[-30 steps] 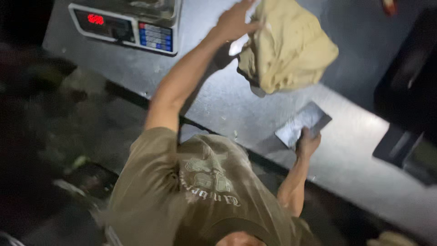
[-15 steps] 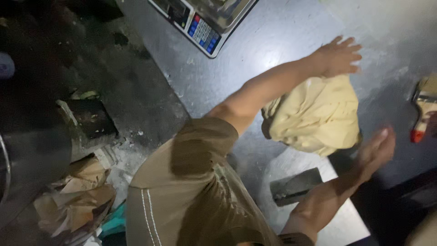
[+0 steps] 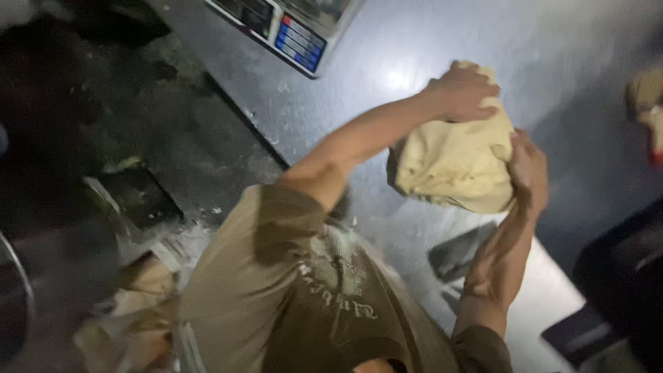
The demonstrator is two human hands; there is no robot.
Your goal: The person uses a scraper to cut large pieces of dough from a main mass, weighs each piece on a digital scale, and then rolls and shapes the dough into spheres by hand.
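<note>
**2 hands on a big lump of dough**

The left hand (image 3: 464, 90) sits on top of the dough (image 3: 449, 166). Its fingers are bent and press down into the top. The right hand (image 3: 528, 173) is flat against the side of the dough and cups it. So both hands hold the same lump, 1 from above and 1 from the side.

The dough is pale yellow, big and bumpy. It is near the middle of the grey metal table (image 3: 387, 69). The picture is blurry, so you cannot tell if the dough's bottom rests on the table or is lifted a bit.

Just below the dough, between the 2 arms, a flat dark thing (image 3: 459, 252) lies on the table. You cannot tell what it is.

At the far edge of the table stands a weighing scale (image 3: 290, 31) with blue buttons. It is well apart from the dough. At the right edge of the table there is a blurry pale and red thing (image 3: 649, 110).

The person wears a brown shirt (image 3: 276, 297). Left of the table is a dark, dirty floor (image 3: 138, 152), with torn brown cardboard (image 3: 138, 304) lying near the person's side.
</note>
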